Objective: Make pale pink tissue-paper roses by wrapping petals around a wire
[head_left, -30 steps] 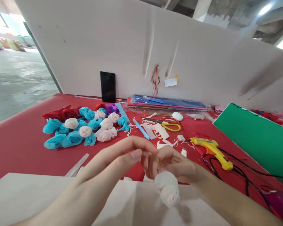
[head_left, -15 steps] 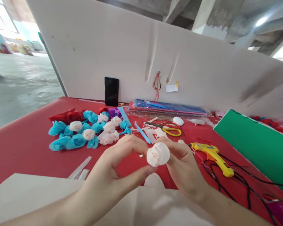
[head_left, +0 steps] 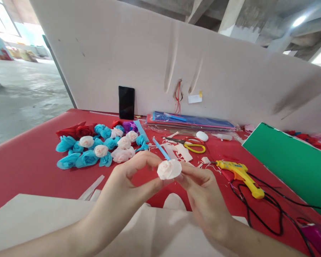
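Observation:
A pale pink paper rose [head_left: 166,170] is held up between my two hands over the red table. My left hand [head_left: 135,178] pinches its left side with thumb and fingers. From the right, my right hand [head_left: 202,185] grips the rose's edge, where one rounded petal sticks out. Below the rose a loose whitish petal piece [head_left: 174,202] lies near pale paper sheets [head_left: 42,214]. Just behind the hands rest a blue stick-like tool [head_left: 161,148], pale paper scraps [head_left: 184,152] and scissors with yellow handles [head_left: 194,147].
Several blue, pink, red and purple paper flowers [head_left: 88,159] lie at left. A yellow glue gun [head_left: 240,175] with black cable sits at right, beside a green board [head_left: 289,167]. A black phone [head_left: 126,102] leans on the back panel, near wrapped coloured paper [head_left: 192,120].
Both hands have shifted slightly left with the rose. The rose has turned, so its centre now faces left and a petal extends to the right.

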`<act>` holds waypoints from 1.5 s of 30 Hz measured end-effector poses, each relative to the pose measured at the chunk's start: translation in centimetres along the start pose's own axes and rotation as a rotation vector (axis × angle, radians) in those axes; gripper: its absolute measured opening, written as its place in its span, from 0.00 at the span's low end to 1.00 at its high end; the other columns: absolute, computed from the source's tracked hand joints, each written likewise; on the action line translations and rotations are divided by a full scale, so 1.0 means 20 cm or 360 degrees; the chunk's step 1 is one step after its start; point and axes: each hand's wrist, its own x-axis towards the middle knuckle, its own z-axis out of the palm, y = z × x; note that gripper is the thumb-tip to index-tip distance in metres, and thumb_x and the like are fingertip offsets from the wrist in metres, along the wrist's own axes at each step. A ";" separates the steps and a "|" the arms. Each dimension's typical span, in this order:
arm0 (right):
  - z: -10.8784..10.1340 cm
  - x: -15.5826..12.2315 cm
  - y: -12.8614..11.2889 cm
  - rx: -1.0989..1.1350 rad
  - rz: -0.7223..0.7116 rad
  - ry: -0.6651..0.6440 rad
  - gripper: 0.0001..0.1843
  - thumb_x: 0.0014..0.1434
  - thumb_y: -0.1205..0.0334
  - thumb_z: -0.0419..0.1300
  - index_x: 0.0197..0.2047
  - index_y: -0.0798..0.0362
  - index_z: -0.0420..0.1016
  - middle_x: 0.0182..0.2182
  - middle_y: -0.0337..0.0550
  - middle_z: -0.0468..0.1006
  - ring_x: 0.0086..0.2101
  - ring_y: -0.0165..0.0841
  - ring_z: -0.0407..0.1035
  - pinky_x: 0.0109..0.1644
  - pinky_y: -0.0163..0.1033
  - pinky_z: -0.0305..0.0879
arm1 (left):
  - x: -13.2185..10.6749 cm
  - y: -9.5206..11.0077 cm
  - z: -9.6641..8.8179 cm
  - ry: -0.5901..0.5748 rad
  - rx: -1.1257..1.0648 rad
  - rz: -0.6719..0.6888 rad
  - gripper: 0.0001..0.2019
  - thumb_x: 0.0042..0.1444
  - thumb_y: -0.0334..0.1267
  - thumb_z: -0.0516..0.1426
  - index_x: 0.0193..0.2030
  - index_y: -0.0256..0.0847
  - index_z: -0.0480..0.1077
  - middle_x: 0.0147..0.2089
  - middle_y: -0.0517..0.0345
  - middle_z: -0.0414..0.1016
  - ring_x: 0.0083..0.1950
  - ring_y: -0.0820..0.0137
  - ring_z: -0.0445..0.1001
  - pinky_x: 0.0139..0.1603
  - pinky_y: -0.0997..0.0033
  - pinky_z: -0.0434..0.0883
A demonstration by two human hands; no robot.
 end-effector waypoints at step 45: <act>-0.12 0.10 0.08 0.0354 0.0779 -0.0959 0.07 0.48 0.62 0.72 0.23 0.54 0.82 0.19 0.33 0.73 0.25 0.24 0.67 0.37 0.34 0.62 | 0.10 -0.02 -0.15 -0.0906 0.0231 -0.0015 0.05 0.50 0.37 0.67 0.25 0.48 0.79 0.33 0.65 0.72 0.33 0.74 0.69 0.36 0.80 0.71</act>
